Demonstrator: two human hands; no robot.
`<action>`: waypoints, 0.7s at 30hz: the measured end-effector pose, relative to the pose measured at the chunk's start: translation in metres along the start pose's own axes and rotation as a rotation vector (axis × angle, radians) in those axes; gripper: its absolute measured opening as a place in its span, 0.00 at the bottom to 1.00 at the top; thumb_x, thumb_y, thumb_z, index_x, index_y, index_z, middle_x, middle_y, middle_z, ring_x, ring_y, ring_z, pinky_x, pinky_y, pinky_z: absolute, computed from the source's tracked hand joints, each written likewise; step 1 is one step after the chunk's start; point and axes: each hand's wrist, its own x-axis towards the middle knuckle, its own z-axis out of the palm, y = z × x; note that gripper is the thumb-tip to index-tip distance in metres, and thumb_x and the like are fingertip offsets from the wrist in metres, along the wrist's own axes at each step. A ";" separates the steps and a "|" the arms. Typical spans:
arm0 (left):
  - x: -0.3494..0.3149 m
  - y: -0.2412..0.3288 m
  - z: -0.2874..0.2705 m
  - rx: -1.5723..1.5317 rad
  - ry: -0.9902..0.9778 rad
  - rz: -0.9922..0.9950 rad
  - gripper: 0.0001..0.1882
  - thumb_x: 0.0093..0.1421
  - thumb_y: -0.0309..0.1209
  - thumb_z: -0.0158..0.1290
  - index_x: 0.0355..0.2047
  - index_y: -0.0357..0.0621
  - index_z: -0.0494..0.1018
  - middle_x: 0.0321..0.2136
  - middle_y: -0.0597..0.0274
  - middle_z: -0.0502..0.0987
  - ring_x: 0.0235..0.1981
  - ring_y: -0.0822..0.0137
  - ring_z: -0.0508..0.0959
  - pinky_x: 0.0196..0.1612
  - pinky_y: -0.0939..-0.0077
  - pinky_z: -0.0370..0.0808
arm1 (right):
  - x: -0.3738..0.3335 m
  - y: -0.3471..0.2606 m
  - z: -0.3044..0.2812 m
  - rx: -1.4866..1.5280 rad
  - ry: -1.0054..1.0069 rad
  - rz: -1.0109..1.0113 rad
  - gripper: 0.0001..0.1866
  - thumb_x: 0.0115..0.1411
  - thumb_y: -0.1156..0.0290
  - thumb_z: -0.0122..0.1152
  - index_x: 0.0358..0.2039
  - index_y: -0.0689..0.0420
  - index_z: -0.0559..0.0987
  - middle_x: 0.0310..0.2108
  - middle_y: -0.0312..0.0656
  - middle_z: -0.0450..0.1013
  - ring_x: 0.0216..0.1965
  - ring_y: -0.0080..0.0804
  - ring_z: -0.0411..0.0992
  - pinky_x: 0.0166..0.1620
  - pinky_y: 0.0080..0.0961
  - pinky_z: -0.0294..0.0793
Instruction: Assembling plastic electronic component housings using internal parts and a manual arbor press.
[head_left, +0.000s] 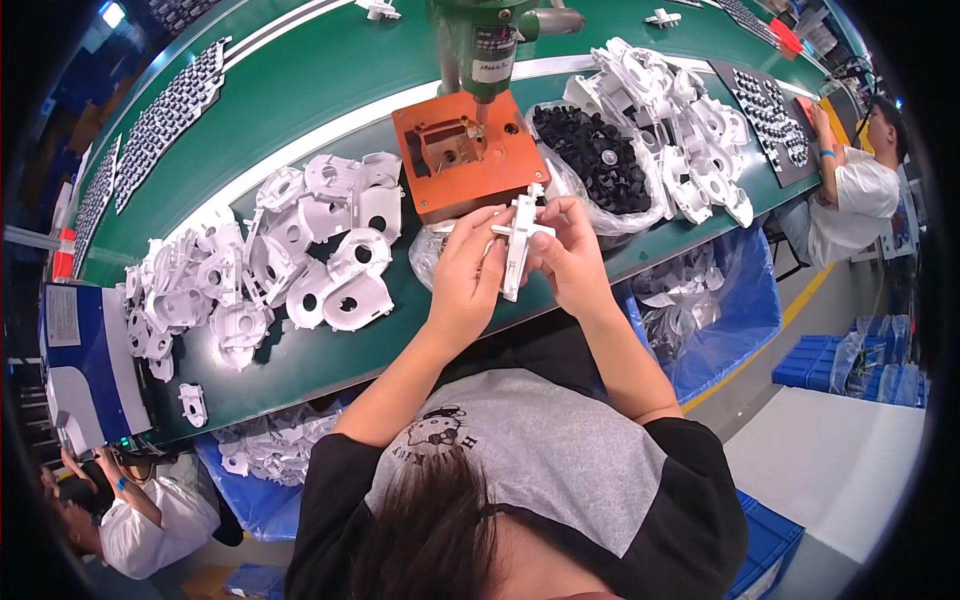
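A white moulded plastic part [518,245], long and narrow with side tabs, is held upright between my two hands. My left hand [470,262] has its fingers closed along the part's left side. On the other side, my right hand [572,254] grips it with thumb and fingers. Just beyond the hands stands a small green press [490,45] over an orange fixture block [418,160] with a recessed cavity. The press tool reaches down close to the block's top. Part of a clear plastic bag [425,258] shows beside my left hand.
White plastic housings [340,265] are heaped on the green table at left, more white parts [700,150] at right. A bag of small black parts [590,150] lies right of the fixture. Blue-lined bins [735,310] hang below the table edge. Other people [850,190] sit at both sides.
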 end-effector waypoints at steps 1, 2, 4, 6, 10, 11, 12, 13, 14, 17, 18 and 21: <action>-0.001 -0.001 0.001 0.001 0.000 -0.002 0.16 0.63 0.27 0.42 0.49 0.35 0.68 0.52 0.52 0.61 0.40 0.64 0.73 0.42 0.74 0.71 | 0.000 0.000 0.001 0.014 0.018 0.024 0.17 0.56 0.72 0.60 0.38 0.56 0.60 0.41 0.43 0.66 0.35 0.29 0.71 0.25 0.23 0.77; -0.003 -0.004 0.005 0.004 0.074 0.053 0.14 0.62 0.25 0.43 0.48 0.35 0.67 0.52 0.52 0.61 0.38 0.64 0.74 0.41 0.74 0.72 | 0.000 0.000 0.002 0.028 0.037 0.048 0.17 0.55 0.72 0.60 0.38 0.56 0.60 0.41 0.43 0.66 0.34 0.29 0.72 0.25 0.24 0.77; -0.006 -0.012 0.010 -0.077 0.201 0.131 0.13 0.59 0.22 0.44 0.46 0.36 0.65 0.51 0.50 0.62 0.37 0.64 0.75 0.39 0.75 0.73 | 0.002 0.005 0.001 0.072 0.043 0.094 0.18 0.55 0.73 0.61 0.39 0.56 0.60 0.42 0.44 0.65 0.35 0.30 0.72 0.25 0.24 0.77; -0.007 -0.005 0.001 0.219 0.183 0.208 0.16 0.57 0.21 0.46 0.47 0.37 0.64 0.52 0.47 0.64 0.41 0.59 0.74 0.41 0.71 0.71 | 0.002 0.006 -0.002 0.117 0.052 0.139 0.19 0.54 0.74 0.61 0.40 0.57 0.59 0.42 0.45 0.65 0.35 0.31 0.72 0.24 0.24 0.77; -0.012 -0.004 -0.003 0.265 -0.055 0.341 0.28 0.53 0.30 0.55 0.55 0.38 0.61 0.50 0.49 0.67 0.45 0.52 0.71 0.49 0.62 0.63 | 0.004 -0.011 0.004 0.077 0.152 0.067 0.30 0.55 0.71 0.61 0.52 0.56 0.54 0.44 0.48 0.64 0.36 0.33 0.72 0.23 0.24 0.76; -0.012 0.004 0.002 0.314 -0.019 0.346 0.30 0.52 0.31 0.56 0.55 0.38 0.62 0.48 0.49 0.69 0.45 0.52 0.70 0.50 0.62 0.63 | 0.002 -0.014 0.006 0.045 0.176 0.084 0.32 0.55 0.70 0.60 0.55 0.56 0.52 0.45 0.48 0.64 0.37 0.33 0.72 0.23 0.24 0.76; -0.011 0.002 0.004 0.306 0.015 0.347 0.29 0.51 0.32 0.57 0.52 0.37 0.63 0.45 0.50 0.71 0.46 0.52 0.70 0.49 0.63 0.64 | 0.002 -0.009 0.006 0.037 0.136 0.104 0.34 0.58 0.67 0.57 0.58 0.57 0.50 0.46 0.47 0.63 0.37 0.32 0.72 0.25 0.24 0.77; -0.012 -0.005 0.002 0.292 0.029 0.298 0.26 0.52 0.31 0.57 0.51 0.37 0.64 0.45 0.50 0.71 0.45 0.53 0.70 0.48 0.64 0.65 | 0.000 -0.004 0.008 0.053 0.132 0.117 0.33 0.59 0.66 0.55 0.58 0.58 0.50 0.47 0.47 0.63 0.38 0.32 0.72 0.25 0.25 0.77; -0.009 -0.007 0.000 0.277 0.042 0.251 0.24 0.52 0.31 0.56 0.49 0.37 0.65 0.44 0.50 0.71 0.45 0.53 0.71 0.48 0.65 0.66 | -0.002 -0.001 0.010 0.067 0.130 0.128 0.32 0.61 0.65 0.53 0.59 0.59 0.50 0.47 0.47 0.62 0.38 0.33 0.72 0.26 0.26 0.78; 0.012 0.003 -0.018 -0.008 0.151 -0.072 0.11 0.60 0.32 0.50 0.38 0.35 0.67 0.29 0.58 0.74 0.29 0.73 0.73 0.33 0.79 0.70 | -0.005 -0.014 0.002 -0.020 0.092 0.165 0.26 0.65 0.62 0.43 0.59 0.59 0.53 0.48 0.48 0.63 0.40 0.37 0.73 0.28 0.27 0.78; 0.022 0.005 -0.030 -0.024 0.117 -0.208 0.11 0.60 0.32 0.50 0.36 0.35 0.67 0.28 0.59 0.74 0.29 0.77 0.71 0.30 0.79 0.69 | -0.005 -0.025 -0.002 -0.047 0.068 0.183 0.24 0.64 0.67 0.44 0.57 0.61 0.55 0.50 0.50 0.62 0.38 0.39 0.73 0.28 0.30 0.78; 0.067 -0.022 -0.064 0.017 0.063 -0.273 0.21 0.58 0.41 0.53 0.38 0.33 0.67 0.25 0.58 0.74 0.26 0.73 0.72 0.27 0.78 0.70 | 0.003 -0.045 -0.028 -0.347 0.083 0.021 0.16 0.60 0.75 0.47 0.49 0.65 0.66 0.43 0.49 0.69 0.36 0.34 0.74 0.29 0.25 0.76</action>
